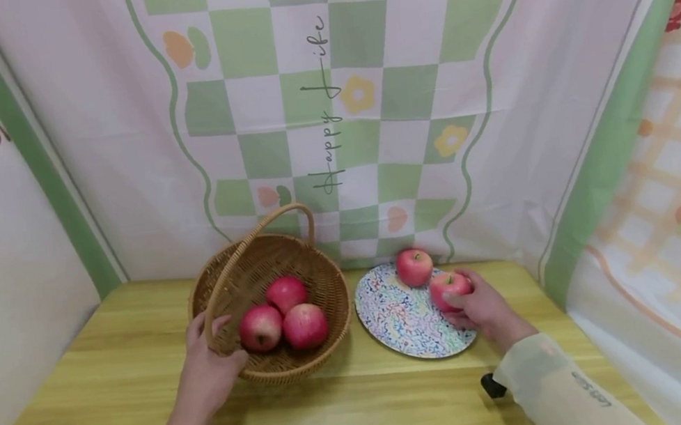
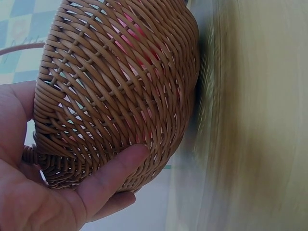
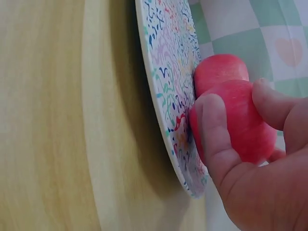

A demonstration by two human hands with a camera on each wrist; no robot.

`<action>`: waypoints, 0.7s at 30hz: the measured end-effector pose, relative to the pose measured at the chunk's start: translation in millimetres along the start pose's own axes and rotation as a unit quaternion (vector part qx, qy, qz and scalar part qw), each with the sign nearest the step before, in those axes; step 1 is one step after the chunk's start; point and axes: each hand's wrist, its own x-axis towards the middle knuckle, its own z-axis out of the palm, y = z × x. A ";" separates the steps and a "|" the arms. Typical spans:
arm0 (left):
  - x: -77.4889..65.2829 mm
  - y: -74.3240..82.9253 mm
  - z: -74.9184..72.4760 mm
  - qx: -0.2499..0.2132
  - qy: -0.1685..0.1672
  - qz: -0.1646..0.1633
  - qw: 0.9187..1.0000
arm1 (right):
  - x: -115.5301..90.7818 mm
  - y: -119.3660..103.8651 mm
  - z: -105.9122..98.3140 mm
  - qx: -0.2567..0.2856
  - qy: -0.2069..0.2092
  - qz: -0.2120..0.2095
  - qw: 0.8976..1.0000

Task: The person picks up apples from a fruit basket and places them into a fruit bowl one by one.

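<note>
A brown wicker basket (image 1: 332, 290) with an arched handle (image 1: 238, 252) stands at the left, and several red apples, one of them this apple (image 1: 305, 326), lie inside. My left hand (image 1: 212, 367) grips its left rim beside the foot of the handle; in the left wrist view, fingers (image 2: 115, 175) press along the woven side. At the right, my right hand (image 1: 483, 305) holds a red apple (image 1: 448, 290) between thumb and fingers, close over the right edge of a speckled round plate (image 1: 399, 318). Behind it, another apple (image 1: 415, 267) sits at the plate's back edge.
Basket and plate stand side by side on a yellow wood-grain table (image 1: 363, 413). A checkered cloth (image 1: 364, 140) hangs right behind them, and further printed cloths close off the left and right sides.
</note>
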 end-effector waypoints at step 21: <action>0.7 0.3 0.9 0.019 0.012 0.007 1.000 | 6.7 0.8 -6.5 0.053 0.019 0.024 0.998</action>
